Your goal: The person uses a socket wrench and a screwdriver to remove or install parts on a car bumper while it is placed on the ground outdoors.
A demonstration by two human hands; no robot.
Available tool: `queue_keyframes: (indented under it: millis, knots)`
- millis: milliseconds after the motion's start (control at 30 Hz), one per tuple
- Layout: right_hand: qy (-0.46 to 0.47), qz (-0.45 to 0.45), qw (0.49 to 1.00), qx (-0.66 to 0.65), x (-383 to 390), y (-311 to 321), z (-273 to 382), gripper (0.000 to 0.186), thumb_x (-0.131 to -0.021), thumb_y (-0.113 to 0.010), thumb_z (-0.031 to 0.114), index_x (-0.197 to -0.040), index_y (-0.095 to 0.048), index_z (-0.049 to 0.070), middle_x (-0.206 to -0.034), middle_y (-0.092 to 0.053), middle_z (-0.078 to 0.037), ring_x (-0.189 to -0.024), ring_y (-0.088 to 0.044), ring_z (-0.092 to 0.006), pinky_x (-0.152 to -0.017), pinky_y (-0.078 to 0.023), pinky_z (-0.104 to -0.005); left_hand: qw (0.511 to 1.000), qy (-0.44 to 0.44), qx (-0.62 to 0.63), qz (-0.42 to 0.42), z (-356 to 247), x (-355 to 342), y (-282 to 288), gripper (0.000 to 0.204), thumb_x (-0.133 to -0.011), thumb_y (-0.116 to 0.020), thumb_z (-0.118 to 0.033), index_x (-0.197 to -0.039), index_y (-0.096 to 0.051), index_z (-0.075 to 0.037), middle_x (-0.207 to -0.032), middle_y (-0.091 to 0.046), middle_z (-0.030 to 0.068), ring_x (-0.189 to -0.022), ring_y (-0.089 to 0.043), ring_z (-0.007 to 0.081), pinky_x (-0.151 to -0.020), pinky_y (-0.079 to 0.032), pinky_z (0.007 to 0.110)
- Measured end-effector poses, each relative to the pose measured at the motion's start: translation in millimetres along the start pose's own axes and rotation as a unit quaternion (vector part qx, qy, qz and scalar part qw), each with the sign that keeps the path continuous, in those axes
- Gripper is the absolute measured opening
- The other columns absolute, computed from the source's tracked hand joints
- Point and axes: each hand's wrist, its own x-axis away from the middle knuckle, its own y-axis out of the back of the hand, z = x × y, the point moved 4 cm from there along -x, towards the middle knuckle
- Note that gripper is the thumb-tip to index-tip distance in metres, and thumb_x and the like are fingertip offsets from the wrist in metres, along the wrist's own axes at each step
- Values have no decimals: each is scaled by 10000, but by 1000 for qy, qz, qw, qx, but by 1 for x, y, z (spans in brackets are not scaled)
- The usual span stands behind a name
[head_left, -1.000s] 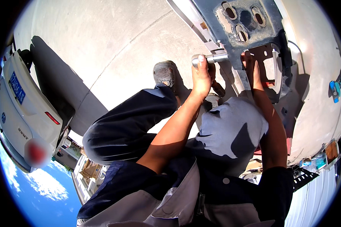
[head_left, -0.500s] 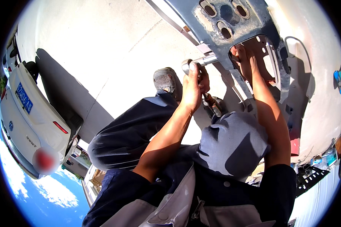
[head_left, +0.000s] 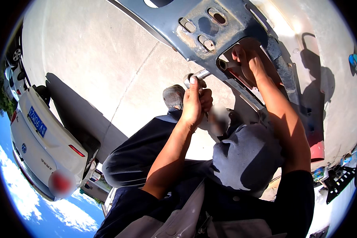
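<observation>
My left hand (head_left: 195, 102) is closed round a ratchet wrench, its thumb resting against the round silver ratchet head (head_left: 188, 81). From that head a shiny metal shaft (head_left: 203, 74) runs up to the edge of a blue-grey metal frame part (head_left: 178, 23). This part is scuffed and has several oval holes. My right hand (head_left: 248, 61) reaches into the large opening in the part, fingers bent and drawn together. Beside those fingertips a round, hollow metal end (head_left: 223, 64) shows in the opening. What the right fingers grip, if anything, is hidden.
A white car (head_left: 47, 139) stands at the left on pale concrete (head_left: 99, 43). My shoe (head_left: 173, 96) and bent knees are below the part. At the right lie a red cylindrical thing (head_left: 316, 146), a black perforated bracket (head_left: 339, 183) and a blue object (head_left: 355, 66).
The view has shifted, so the metal part appears farther left. The round hollow end beside my right fingers has come into sight. My left hand keeps its grip on the ratchet wrench.
</observation>
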Motion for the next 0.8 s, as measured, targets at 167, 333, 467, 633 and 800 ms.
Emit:
queue_keyframes:
  millis: [167,333,467,633,800]
  knots:
    - [12,-61,998,-17,-17,5,24,588,-1002,-290,484,-814,-604,24,-696,-600,-163,-698,-608,-317,-695,-461,-398,994,100,-41,16,-29,12,-1,595,-935,-283,-716,-1015,-471,-156,-607,-285,-61,-504,-216,48,-482,-239,220]
    - [-68,59,994,62,4,4,19,621,-1002,-291,530,-801,-585,22,-669,-565,-171,-678,-582,-318,-708,-451,-419,961,-221,-128,103,-5,-16,9,565,-1001,-286,-589,-1096,-449,-56,-797,-502,74,-722,-490,158,-678,-437,302]
    - [-143,90,986,2,36,-5,10,655,-999,-264,586,-827,-565,29,-622,-512,-115,-641,-536,-236,-671,-430,-376,932,-292,-193,89,-5,-17,11,511,-1037,-276,-486,-1130,-432,-8,-900,-570,136,-821,-574,216,-796,-491,359]
    - [-42,-43,998,12,-2,-2,-3,614,-1004,-288,545,-781,-566,45,-679,-541,-93,-645,-539,-217,-687,-425,-372,996,6,-20,91,-12,3,0,624,-945,-235,-704,-1086,-463,-140,-566,-290,-42,-435,-290,83,-464,-319,272]
    - [22,-89,995,38,-8,4,10,537,-1011,-335,475,-788,-571,47,-677,-549,-108,-668,-554,-255,-704,-439,-377,990,43,-11,130,-25,7,8,651,-938,-236,-703,-1113,-496,-133,-583,-346,-44,-429,-331,59,-463,-426,254]
